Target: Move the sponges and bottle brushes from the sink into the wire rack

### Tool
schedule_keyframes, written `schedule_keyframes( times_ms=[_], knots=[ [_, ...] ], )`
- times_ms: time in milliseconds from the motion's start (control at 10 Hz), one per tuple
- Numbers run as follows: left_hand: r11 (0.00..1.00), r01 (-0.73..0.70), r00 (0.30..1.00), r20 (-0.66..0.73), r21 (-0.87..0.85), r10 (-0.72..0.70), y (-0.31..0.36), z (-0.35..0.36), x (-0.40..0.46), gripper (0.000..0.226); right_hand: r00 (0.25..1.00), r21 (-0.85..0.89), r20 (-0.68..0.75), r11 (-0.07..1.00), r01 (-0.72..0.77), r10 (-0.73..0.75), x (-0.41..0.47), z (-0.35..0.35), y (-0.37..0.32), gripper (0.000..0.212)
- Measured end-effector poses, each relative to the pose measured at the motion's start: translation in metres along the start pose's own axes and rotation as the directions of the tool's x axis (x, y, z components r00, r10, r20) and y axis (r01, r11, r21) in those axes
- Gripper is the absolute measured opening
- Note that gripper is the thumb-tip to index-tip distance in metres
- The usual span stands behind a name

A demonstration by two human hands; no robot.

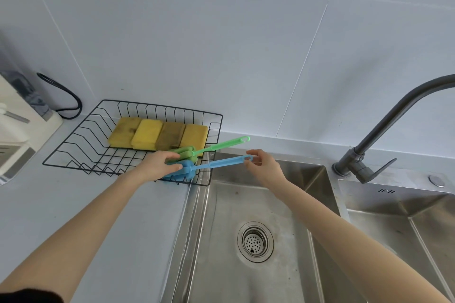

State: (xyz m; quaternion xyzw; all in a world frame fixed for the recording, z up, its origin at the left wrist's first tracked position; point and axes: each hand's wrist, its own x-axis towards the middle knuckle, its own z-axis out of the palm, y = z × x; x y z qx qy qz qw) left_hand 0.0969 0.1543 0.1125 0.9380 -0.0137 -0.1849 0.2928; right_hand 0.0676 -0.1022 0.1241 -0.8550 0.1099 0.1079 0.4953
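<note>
A black wire rack (73,145) sits on the counter left of the sink (246,204). Several yellow and brownish sponges (157,135) lie side by side in its back half. A green bottle brush (221,145) rests with its head in the rack's front right corner and its handle sticking out over the rim. A blue bottle brush (216,163) lies just in front of it, handle over the sink. My left hand (157,167) pinches the blue brush's sponge head. My right hand (263,167) holds the end of its handle between fingertips.
The sink basin holds only its drain strainer (255,241). A dark faucet (384,135) rises at the right, with a second basin (406,229) beyond it. A white appliance (17,130) and a black cable (66,98) stand at the left against the tiled wall.
</note>
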Motion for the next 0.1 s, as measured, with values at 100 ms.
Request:
schedule_keyframes(
  times_ms=[100],
  knots=[
    [0.999,-0.025,0.996,-0.091,0.024,0.027,0.0204,-0.0028,-0.0089,0.051,0.999,-0.192,0.033,0.981,0.012,-0.006,-0.0062,-0.0107,0.0015,0.051]
  ],
)
